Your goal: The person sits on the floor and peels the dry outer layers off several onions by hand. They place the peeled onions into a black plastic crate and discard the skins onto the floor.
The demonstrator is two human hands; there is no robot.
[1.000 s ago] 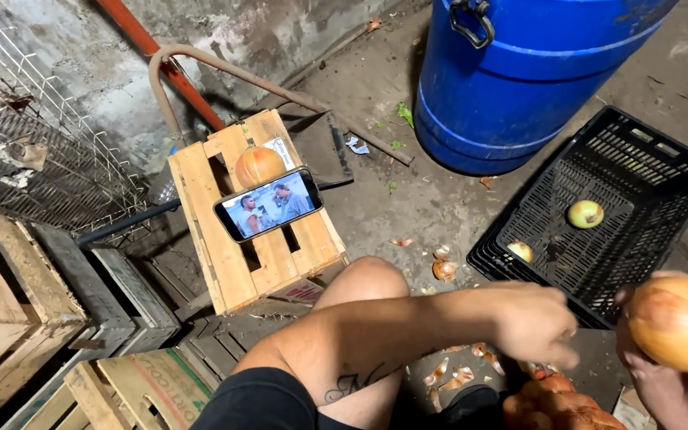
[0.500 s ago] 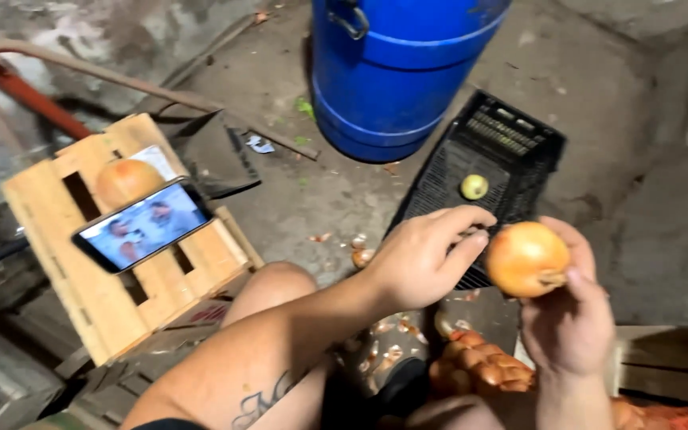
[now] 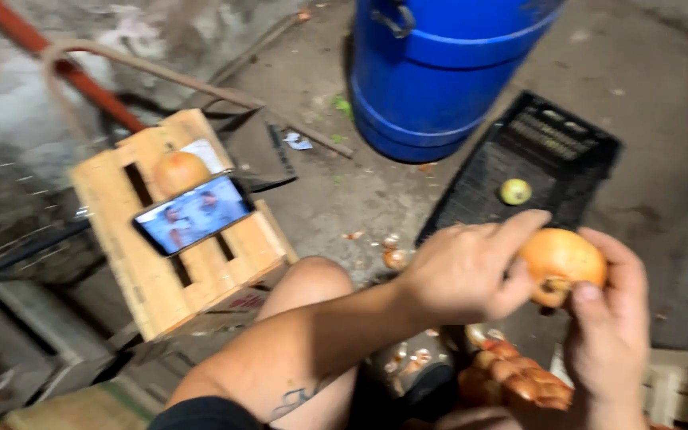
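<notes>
My right hand (image 3: 611,326) holds a large orange-brown onion (image 3: 563,256) from below and the right, thumb near its root end. My left hand (image 3: 467,267) grips the same onion from the left, index finger laid across its top. Both hands hover over my knee and a red net sack of onions (image 3: 515,378) at the bottom. Beyond the hands lies a black plastic crate (image 3: 551,155) with a small peeled pale onion (image 3: 515,191) inside.
A blue barrel (image 3: 439,72) stands at the top. To the left, a wooden crate (image 3: 173,239) carries a phone (image 3: 193,215) playing video, leaning on another onion (image 3: 181,171). Onion skins (image 3: 392,255) litter the concrete floor. A red pipe (image 3: 65,68) runs top left.
My left hand has come up from the sack and closed on the onion held by my right hand. The view swung right, then slightly back left.
</notes>
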